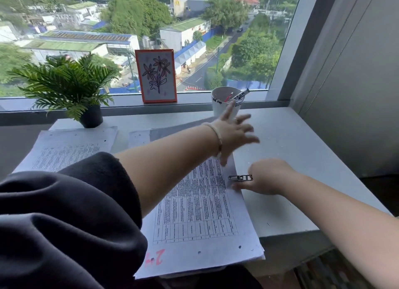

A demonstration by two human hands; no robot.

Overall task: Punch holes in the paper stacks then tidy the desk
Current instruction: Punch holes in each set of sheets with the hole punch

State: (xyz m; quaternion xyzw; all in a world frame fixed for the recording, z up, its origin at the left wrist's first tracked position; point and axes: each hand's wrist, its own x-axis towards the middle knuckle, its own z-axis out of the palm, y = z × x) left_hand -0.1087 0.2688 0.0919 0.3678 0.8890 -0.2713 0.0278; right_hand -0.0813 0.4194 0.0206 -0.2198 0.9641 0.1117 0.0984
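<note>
Reaching your left hand [234,133], fingers spread, toward the cup [224,104], you pinched a clip [240,177] in your right hand [266,176]; it wanted steadier aim.

Big window [151,29] (daylight, rooftops, trees outside); grey wall [356,73] right; white desk [291,142].

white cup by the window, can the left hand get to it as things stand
Probably yes: the left hand is stretched out with fingers spread, just in front of the white cup, and nothing lies between them.
</note>
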